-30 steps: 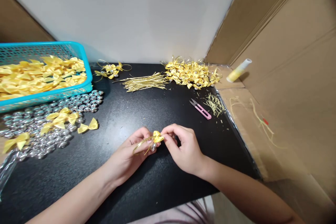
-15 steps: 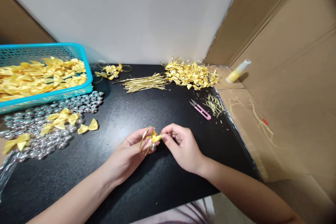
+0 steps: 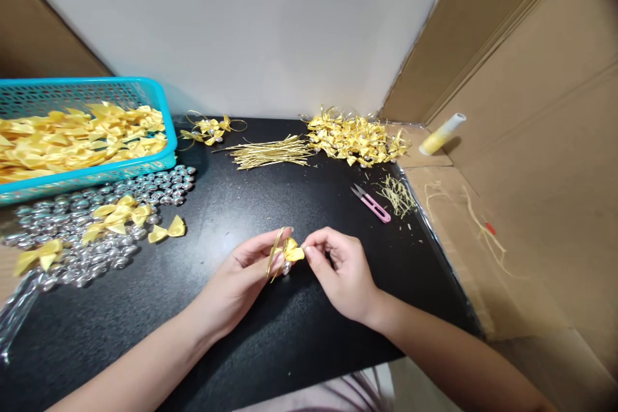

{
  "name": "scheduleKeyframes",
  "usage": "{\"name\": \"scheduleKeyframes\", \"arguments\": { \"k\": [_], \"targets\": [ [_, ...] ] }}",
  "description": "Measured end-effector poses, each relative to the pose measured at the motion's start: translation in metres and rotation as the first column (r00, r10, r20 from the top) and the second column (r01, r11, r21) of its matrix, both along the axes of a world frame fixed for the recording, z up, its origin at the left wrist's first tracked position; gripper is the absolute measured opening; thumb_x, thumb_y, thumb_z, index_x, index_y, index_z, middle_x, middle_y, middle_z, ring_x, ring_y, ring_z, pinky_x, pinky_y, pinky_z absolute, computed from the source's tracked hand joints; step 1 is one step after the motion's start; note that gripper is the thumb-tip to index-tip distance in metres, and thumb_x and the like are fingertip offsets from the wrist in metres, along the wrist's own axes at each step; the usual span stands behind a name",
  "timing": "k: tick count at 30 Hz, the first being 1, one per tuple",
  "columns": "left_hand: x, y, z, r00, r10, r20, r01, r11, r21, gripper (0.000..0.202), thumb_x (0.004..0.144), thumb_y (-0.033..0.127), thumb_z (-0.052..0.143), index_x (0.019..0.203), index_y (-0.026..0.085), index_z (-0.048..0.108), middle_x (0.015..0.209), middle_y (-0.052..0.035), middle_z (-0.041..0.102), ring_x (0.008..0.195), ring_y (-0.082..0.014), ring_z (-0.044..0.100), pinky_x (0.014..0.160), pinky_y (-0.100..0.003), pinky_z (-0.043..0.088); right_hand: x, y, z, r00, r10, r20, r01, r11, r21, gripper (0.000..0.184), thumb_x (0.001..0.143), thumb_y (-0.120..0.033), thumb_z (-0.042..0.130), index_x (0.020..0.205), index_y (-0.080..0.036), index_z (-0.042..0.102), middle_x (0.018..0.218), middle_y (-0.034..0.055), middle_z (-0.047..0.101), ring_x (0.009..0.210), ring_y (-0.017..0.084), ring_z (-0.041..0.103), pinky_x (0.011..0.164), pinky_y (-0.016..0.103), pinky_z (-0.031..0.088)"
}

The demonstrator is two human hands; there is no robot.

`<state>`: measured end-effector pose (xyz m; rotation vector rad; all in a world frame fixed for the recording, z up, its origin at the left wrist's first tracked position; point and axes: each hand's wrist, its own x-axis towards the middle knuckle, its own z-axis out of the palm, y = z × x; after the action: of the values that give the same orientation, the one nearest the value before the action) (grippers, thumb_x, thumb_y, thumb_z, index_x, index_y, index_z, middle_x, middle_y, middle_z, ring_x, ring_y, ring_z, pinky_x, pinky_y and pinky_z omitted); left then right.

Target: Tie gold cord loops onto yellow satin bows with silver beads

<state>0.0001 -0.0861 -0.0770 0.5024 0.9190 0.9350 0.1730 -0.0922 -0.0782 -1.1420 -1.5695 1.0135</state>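
Note:
My left hand is closed on a gold cord loop that carries a yellow ribbon bow. A shiny silver bead hangs just under the bow, beside the thumb. From the other side, my right hand pinches at the bow's right tip with thumb and forefinger. Its remaining fingers are curled in. Both hands are above the black table, near its front.
At the left stands a turquoise basket of yellow bows, with silver beads spread before it. Gold cords and a pile of bow pieces lie behind. Pink thread snips, thread scraps and a ribbon roll are at right.
The bow has turned slightly, so more of its front shows between the fingers. My right hand stays at its tip. The whole view has shifted a little.

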Motion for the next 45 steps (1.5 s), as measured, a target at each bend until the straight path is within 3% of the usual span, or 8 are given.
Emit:
{"name": "scheduleKeyframes", "arguments": {
  "k": [11,24,31,45],
  "targets": [
    [-0.0019,-0.0018,-0.0042,0.983,-0.003,-0.185,0.044,0.976,0.216,0.026,0.065,0.031,0.087,0.09,0.028,0.08,0.082,-0.0013,0.079,0.071,-0.0127,0.067,0.068,-0.018,0.051,0.0012,0.0002,0.0066,0.995,-0.027,0.095,0.016,0.993,0.116,0.012,0.085,-0.015,0.054,0.076,-0.018,0.062,0.059,-0.0035,0.054,0.05,0.008,0.043,0.049,0.021,0.036],
    [-0.0013,-0.003,-0.0006,0.973,0.015,-0.232,0.046,0.967,0.252,0.028,0.065,0.027,0.086,0.092,0.024,0.08,0.08,-0.0033,0.078,0.069,-0.0159,0.067,0.064,-0.022,0.053,0.0008,0.0011,0.0049,0.994,-0.027,0.105,0.023,0.999,0.037,0.013,0.085,-0.016,0.053,0.075,-0.017,0.062,0.059,-0.003,0.053,0.05,0.009,0.045,0.049,0.021,0.036],
    [-0.0028,-0.0034,0.0017,0.953,0.046,-0.301,0.064,0.935,0.348,0.014,0.07,0.022,0.082,0.082,0.022,0.074,0.073,0.0002,0.073,0.063,-0.0117,0.063,0.059,-0.018,0.049,0.0002,0.0004,0.0041,0.998,-0.019,0.058,0.018,1.0,0.017,0.011,0.084,-0.014,0.054,0.076,-0.016,0.061,0.061,-0.0024,0.055,0.052,0.008,0.046,0.051,0.021,0.038],
    [-0.001,-0.0007,0.002,0.957,-0.039,-0.287,0.105,0.971,0.217,0.02,0.069,0.032,0.083,0.076,0.018,0.07,0.064,-0.0004,0.068,0.058,-0.0114,0.056,0.055,-0.019,0.042,-0.001,0.0008,0.0024,0.996,-0.051,0.076,0.051,0.999,0.0,0.011,0.083,-0.015,0.054,0.077,-0.017,0.063,0.06,-0.0029,0.055,0.05,0.008,0.045,0.049,0.021,0.037]
  ]
}}
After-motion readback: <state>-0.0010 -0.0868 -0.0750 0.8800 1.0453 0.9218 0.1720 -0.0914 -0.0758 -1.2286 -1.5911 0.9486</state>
